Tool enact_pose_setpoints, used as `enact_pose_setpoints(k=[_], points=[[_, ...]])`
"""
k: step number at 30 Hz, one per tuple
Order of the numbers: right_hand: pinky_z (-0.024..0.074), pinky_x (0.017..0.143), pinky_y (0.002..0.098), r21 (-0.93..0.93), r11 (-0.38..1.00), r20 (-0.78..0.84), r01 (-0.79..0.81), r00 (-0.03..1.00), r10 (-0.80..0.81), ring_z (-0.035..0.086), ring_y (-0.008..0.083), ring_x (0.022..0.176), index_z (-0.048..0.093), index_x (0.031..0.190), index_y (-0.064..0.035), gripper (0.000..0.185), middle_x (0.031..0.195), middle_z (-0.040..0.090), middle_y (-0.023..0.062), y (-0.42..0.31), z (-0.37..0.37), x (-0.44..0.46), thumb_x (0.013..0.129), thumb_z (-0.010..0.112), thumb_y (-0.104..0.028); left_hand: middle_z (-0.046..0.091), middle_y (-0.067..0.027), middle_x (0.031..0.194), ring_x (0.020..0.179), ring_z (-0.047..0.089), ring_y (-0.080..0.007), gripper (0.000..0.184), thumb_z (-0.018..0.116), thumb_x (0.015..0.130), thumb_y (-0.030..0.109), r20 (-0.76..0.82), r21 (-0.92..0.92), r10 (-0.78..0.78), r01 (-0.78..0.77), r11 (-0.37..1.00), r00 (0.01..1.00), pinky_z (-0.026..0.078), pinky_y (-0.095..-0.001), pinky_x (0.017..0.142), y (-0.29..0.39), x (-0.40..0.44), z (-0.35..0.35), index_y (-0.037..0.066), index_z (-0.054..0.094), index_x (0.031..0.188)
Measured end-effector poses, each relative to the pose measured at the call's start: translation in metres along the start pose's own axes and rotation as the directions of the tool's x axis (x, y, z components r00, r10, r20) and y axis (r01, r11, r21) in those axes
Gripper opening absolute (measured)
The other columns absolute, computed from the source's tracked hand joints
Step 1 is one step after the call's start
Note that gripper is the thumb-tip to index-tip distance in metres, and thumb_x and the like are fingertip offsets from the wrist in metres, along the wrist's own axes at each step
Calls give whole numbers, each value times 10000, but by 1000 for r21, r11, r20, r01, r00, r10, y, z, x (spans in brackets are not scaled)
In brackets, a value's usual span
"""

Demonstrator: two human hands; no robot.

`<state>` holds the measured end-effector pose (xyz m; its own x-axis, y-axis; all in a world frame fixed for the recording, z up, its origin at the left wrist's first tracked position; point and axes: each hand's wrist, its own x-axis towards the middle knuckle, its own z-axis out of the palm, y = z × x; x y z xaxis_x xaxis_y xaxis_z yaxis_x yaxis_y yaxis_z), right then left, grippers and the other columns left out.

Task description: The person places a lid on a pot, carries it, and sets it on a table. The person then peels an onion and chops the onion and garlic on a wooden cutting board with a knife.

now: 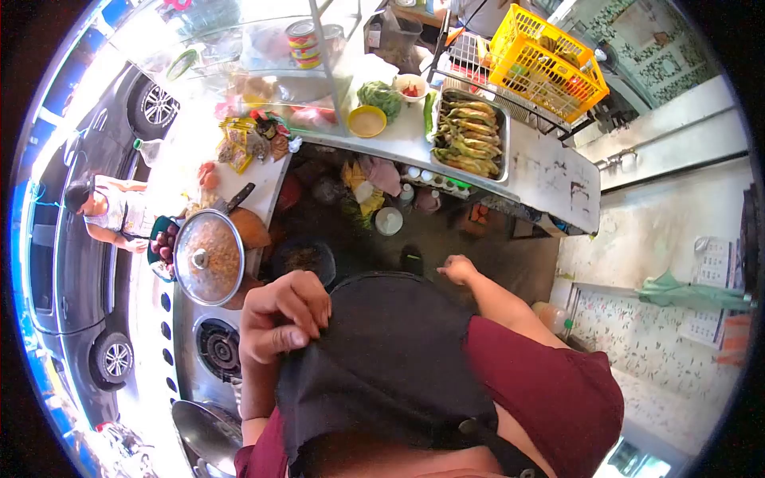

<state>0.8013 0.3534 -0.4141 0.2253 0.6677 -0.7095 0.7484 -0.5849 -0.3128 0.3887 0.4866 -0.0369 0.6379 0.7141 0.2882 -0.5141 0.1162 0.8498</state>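
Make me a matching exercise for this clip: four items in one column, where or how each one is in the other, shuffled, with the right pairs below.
1. Left hand
2. Glass lid
3. Yellow crate
4. Metal tray

A. Up on a dark rack
B. Curled at the edge of the black apron
C. Holding a row of long, browned pieces
D. See-through, with food visible beneath

Right pairs: 1-B, 2-D, 3-A, 4-C

Maroon shirt (542, 386), short sleeves, plain, no print seen. Black apron (382, 358) over the front, matte cloth, curved edge near frame center, some creases. Dark strap (504, 448) at bottom right of center, round dark button (468, 427) beside it. Left hand (285, 317) and right hand (457, 269) bare, no gloves; forearms uncovered.
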Motion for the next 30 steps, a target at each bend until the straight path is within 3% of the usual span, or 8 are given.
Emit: enact_pose_setpoints(k=[5, 7, 11, 18, 23, 24, 28, 30], points=[[544, 926, 469, -87, 990, -68, 113, 991, -119, 708, 392, 1061, 771, 994, -18, 487, 1061, 756, 215, 28, -82, 48, 895, 752, -495, 678, -101, 967, 898, 635, -208, 161, 768, 928, 167, -289, 74, -272, 305, 950, 918, 491, -343, 859, -80, 21, 21, 25, 691, 921], [537, 950, 470, -152, 978, -34, 144, 988, -150, 697, 406, 1096, 762, 1029, -4, 496, 1111, 754, 220, 37, -107, 63, 921, 734, -487, 683, -74, 982, 898, 641, -188, 107, 732, 959, 135, -490, -373, -546, 403, 836, 679, 510, -349, 870, -117, 20, 23, 49, 669, 952], [540, 965, 509, -323, 914, 106, 244, 969, -221, 695, 434, 1105, 767, 1072, 21, 557, 1143, 746, 252, 55, -131, 85, 995, 634, -514, 691, -110, 964, 860, 652, -247, 152, 659, 1002, 205, -496, -725, -694, 190, 662, 522, 546, -398, 832, -158, -1, 20, 57, 668, 969], [514, 996, 507, -645, 582, 416, 496, 866, -277, 675, 445, 1136, 758, 1037, 63, 619, 1152, 722, 289, 72, -91, 131, 1061, 542, -516, 695, -64, 846, 803, 658, -224, 159, 675, 980, 216, -647, -712, -640, -28, 702, 414, 554, -387, 797, -148, -24, 11, 69, 689, 918], [513, 1007, 512, -423, 788, 386, 447, 876, -290, 661, 421, 1190, 763, 1056, 50, 570, 1171, 725, 272, 22, -77, 118, 1039, 599, -496, 692, -59, 836, 786, 653, -211, 173, 688, 972, 217, -651, -719, -645, -52, 693, 400, 548, -376, 752, -142, -50, -37, 76, 675, 872], [524, 982, 492, -286, 918, 341, 276, 924, -172, 681, 403, 1154, 766, 1026, 41, 515, 1154, 735, 255, -22, -93, 84, 1014, 655, -461, 691, -59, 825, 759, 646, -213, 176, 692, 967, 216, -708, -677, -626, -63, 733, 328, 548, -379, 733, -134, -57, -51, 72, 673, 868], [533, 951, 472, -257, 909, 245, 329, 932, -268, 698, 376, 1116, 786, 998, 2, 416, 1137, 745, 229, -66, -78, 83, 986, 709, -407, 690, -68, 813, 733, 646, -215, 140, 710, 945, 192, -848, -522, -463, -255, 814, 258, 541, -372, 705, -95, -114, -123, 78, 681, 870], [546, 856, 463, -316, 856, 391, 409, 878, -275, 723, 342, 966, 758, 1041, -10, 368, 1043, 747, 207, -79, -59, 111, 970, 739, -371, 698, -57, 804, 732, 655, -203, 133, 707, 948, 186, -933, -351, -306, -289, 891, 190, 534, -339, 694, -70, -148, -160, 80, 698, 870]])
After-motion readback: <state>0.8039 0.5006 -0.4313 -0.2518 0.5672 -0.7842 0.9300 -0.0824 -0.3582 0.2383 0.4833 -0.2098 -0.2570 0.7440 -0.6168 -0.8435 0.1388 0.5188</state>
